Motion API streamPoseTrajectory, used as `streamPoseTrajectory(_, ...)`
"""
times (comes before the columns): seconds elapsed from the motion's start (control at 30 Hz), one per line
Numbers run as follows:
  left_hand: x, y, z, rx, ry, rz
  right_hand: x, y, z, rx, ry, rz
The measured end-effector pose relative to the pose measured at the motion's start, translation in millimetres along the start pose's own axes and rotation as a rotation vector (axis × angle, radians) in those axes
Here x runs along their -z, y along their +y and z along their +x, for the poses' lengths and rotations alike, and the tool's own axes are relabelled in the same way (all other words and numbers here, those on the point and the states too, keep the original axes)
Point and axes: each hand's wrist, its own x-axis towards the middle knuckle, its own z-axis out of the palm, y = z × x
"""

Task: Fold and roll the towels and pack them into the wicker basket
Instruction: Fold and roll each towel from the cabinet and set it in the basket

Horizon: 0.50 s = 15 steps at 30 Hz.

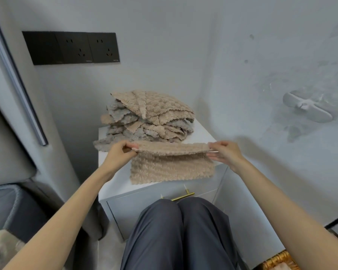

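I see the left grip (117,152) and right grip (225,152) each pinching an end of the towel's (172,166) folded top edge. Its lower part lies on the tabletop (121,184), hem near the front edge. The pile (148,117) sits just behind it, and the basket (279,262) is at lower right.

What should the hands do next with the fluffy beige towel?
Probably bring the lifted edge down onto the near edge, halving it: left hand and right hand pinch the fluffy beige towel by two corners above the white cabinet, where the rest lies flat.
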Motion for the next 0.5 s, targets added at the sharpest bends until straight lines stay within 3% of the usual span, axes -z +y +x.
streamPoseTrajectory(0.17,-2,-7,-13,0.377,-0.005,-0.753,-3,10,-18,-0.042,-0.018,0.004)
streamPoseTrajectory(0.2,-4,-8,-16,0.395,0.001,-0.737,-3,12,-21,-0.053,-0.024,-0.001)
streamPoseTrajectory(0.33,-17,-20,-25,0.315,0.032,-0.259,-3,21,-27,-0.086,-0.043,-0.029)
streamPoseTrajectory(0.5,-29,-20,-27,0.146,0.133,-0.083,-4,28,-25,-0.03,0.041,-0.14)
